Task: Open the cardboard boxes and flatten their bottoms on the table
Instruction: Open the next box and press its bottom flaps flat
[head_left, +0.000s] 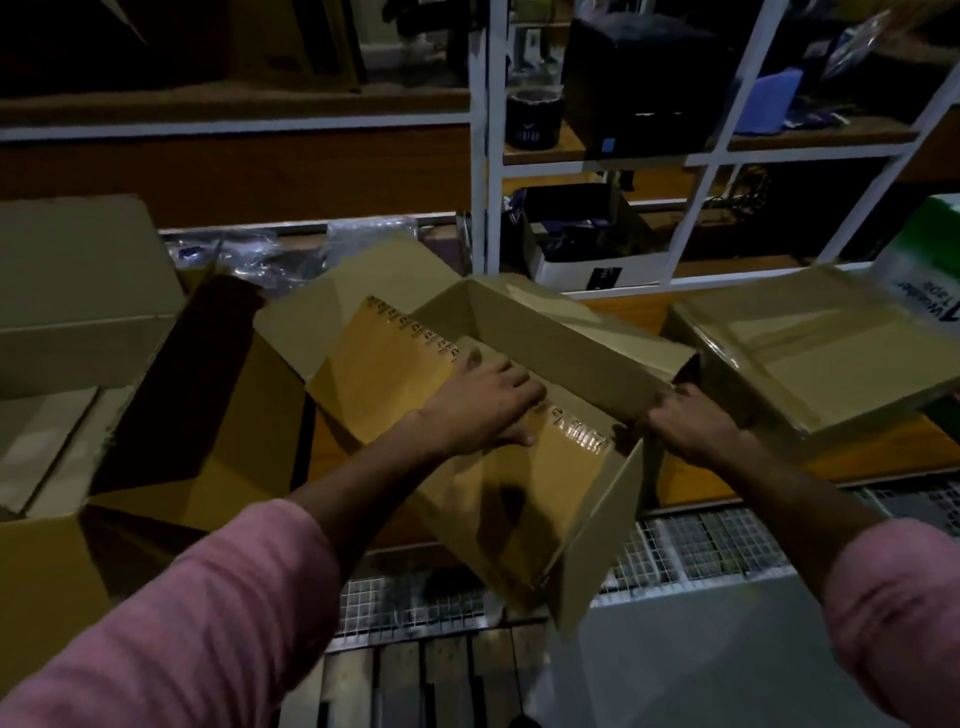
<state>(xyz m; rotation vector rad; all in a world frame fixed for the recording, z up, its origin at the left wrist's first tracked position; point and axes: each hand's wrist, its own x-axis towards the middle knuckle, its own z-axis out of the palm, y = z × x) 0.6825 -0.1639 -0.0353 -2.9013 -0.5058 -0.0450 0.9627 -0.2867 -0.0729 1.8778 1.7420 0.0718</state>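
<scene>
Cardboard box in hand (524, 415): opened out into a tube shape and lying tilted at the near edge of the table (727, 470), partly hanging over it toward the person; a taped flap with dark print faces up.
Left hand (480, 402): rests palm down on the printed flap, fingers straight and close together, pressing into the box.
Right hand (685, 415): at the box's right corner, fingers curled round the edge of the wall; the fingertips are hidden behind the cardboard, so I cannot tell how tightly they pinch.
Done so far: this box looks opened from flat; its bottom does not yet lie level, by my reading.
Open boxes at left (156, 395): large ones with flaps raised, standing just beside the one in hand; whether their bottoms are flattened cannot be told.
Wrapped flat stack (810, 343): at the right on the table, cartons folded flat under clear film, seemingly not yet opened.
Left to do: push this bottom flat, then probably work through the stack.
Light: dim, fine detail is lost.
</scene>
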